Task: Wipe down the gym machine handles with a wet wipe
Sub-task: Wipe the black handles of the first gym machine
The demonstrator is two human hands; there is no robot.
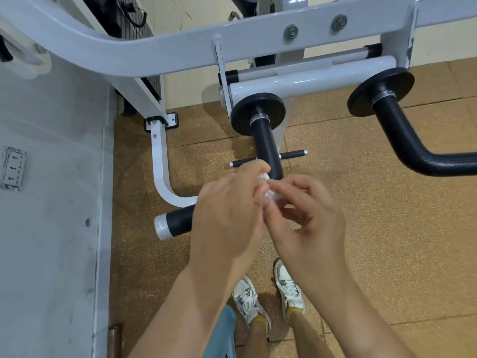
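A small crumpled white wet wipe [271, 195] sits between my two hands, mostly hidden by fingers. My left hand [227, 215] pinches it from the left and my right hand [307, 215] pinches it from the right. Both hands hover just in front of the near end of a straight black machine handle [267, 148], which comes out of a round black disc [258, 113]. A second, bent black handle [402, 140] with its own disc is at the right. A third black grip with a white end cap [175, 224] lies low at the left, partly behind my left hand.
The white machine frame [180, 50] crosses overhead, and a white strut [160, 164] curves down at the left. A grey wall with a socket [13, 167] stands at the left. The brown rubber floor [387, 241] spreads below, with my white shoes [268, 298] on it.
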